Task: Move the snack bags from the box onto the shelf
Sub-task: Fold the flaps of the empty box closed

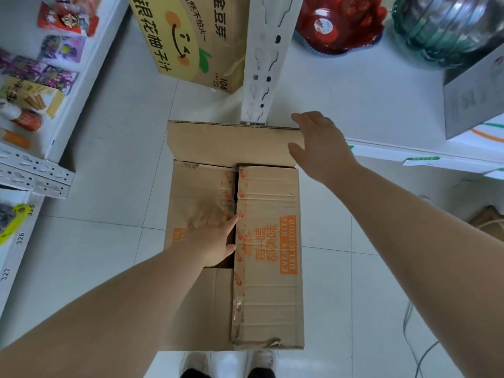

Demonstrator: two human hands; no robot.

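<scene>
A brown cardboard box [268, 241] with orange print stands on the tiled floor right in front of my feet. Its two long top flaps lie nearly closed, with a dark slit between them; the far end flap [231, 143] stands open. My left hand [215, 236] rests flat on the left flap, fingertips at the slit. My right hand [316, 143] hovers open at the far right corner, by the end flap's edge. No snack bags inside the box show. The white shelf [90, 61] on the left carries several snack bags [66, 19].
A second carton with a smiley print [191, 42] stands on the floor behind the box, next to a white perforated shelf post [264, 72]. At the upper right are a red bag [338, 23], a clear water jug [447, 25] and a grey box [474, 99]. Cables [417, 336] lie at lower right.
</scene>
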